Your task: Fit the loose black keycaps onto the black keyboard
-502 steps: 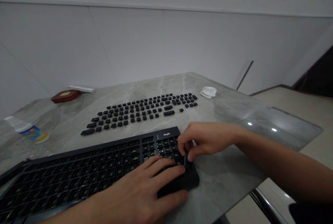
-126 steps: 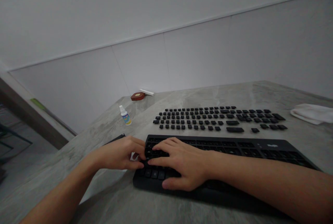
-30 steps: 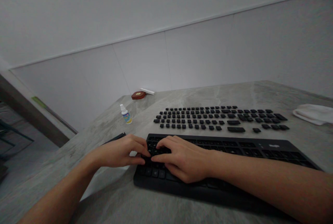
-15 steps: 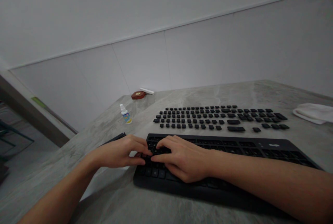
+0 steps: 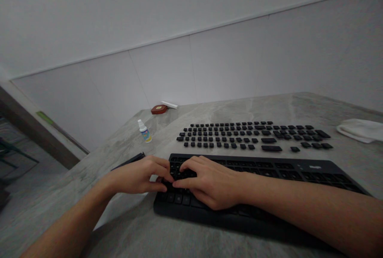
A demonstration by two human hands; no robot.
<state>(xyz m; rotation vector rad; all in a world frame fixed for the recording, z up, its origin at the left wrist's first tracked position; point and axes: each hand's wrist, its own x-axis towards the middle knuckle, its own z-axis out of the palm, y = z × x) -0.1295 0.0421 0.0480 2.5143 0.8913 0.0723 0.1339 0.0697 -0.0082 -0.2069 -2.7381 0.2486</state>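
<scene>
A black keyboard lies in front of me on the grey marbled table, many of its key places without caps. Near its left end, several keycaps sit in the bottom row. My left hand reaches over the left end, fingers bent and drawn towards the thumb; whatever is between them is too dark to make out. Its fingertips almost meet those of my right hand. That hand rests on the keyboard with thumb and forefinger apart, its other fingers partly hidden. Behind the keyboard, loose black keycaps are laid out in rows.
A small spray bottle stands at the left. Further back are a reddish-brown case and a white strip by the wall. A dark, slim object lies behind my left wrist. White cloth lies at the right.
The fingertips of both hands have shifted very slightly towards me on the keyboard. Everything else stays where it was.
</scene>
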